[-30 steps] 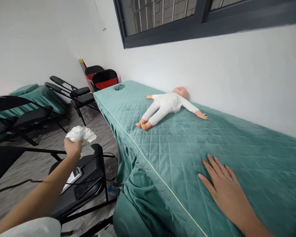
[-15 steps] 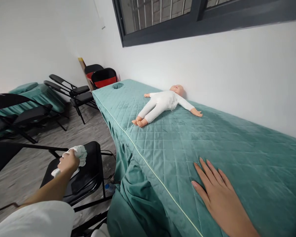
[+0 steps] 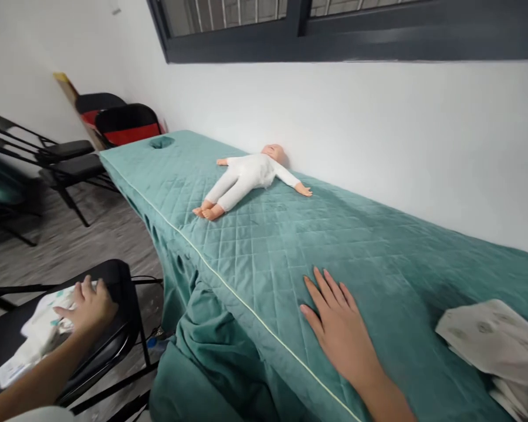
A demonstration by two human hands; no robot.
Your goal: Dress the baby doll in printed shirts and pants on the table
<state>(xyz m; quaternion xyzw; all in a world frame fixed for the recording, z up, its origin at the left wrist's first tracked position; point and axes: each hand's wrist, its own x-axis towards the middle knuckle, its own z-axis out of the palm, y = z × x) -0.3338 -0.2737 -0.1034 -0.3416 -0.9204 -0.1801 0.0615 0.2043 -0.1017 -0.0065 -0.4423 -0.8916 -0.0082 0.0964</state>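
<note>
My left hand [image 3: 90, 305] is over the black chair seat at the lower left, fingers spread. Just under and beside it lies a crumpled white diaper [image 3: 41, 331] with teal marks; whether the fingertips touch it I cannot tell. My right hand [image 3: 343, 328] rests flat on the green quilted bed cover [image 3: 264, 234], fingers stretched out and holding nothing. Farther up the bed a baby doll [image 3: 249, 176] in a white suit lies on its back, arms out and head by the wall.
A folded pale cloth with round prints [image 3: 488, 334] lies on the bed at the right. The black folding chair [image 3: 110, 281] stands close to the bed's left side. Other folding chairs [image 3: 127, 126] are at the back left. Green fabric [image 3: 202, 357] hangs over the bed's front edge.
My left hand has opened from its grip on the white bundle, which now lies on the chair. The view has turned right, bringing the pale cloth into sight. My right hand stays on the bed.
</note>
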